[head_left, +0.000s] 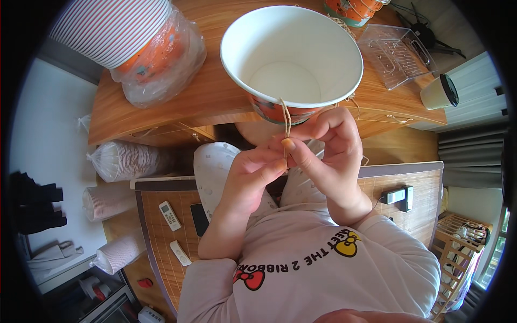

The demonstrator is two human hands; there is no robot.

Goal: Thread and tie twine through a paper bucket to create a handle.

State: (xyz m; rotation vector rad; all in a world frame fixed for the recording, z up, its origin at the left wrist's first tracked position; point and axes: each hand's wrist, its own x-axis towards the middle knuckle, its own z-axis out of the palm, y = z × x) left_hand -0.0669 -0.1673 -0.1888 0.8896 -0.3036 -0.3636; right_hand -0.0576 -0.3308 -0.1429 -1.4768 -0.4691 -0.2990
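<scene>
A large paper bucket, white inside and orange-printed outside, stands at the front edge of the wooden desk with its mouth tilted toward me. A thin loop of brown twine hangs from the near side of its rim. Just below the rim, my left hand pinches the lower part of the twine between thumb and fingertips. Right beside it, my right hand also closes thumb and finger on the twine, its other fingers curled. The fingertips of both hands nearly meet, and the exact crossing of the strands is hidden between them.
A tall stack of nested paper buckets in clear plastic lies left on the desk. To the right are a clear plastic tray and a lidded cup. Bagged cup stacks line the left; remotes lie on the mat.
</scene>
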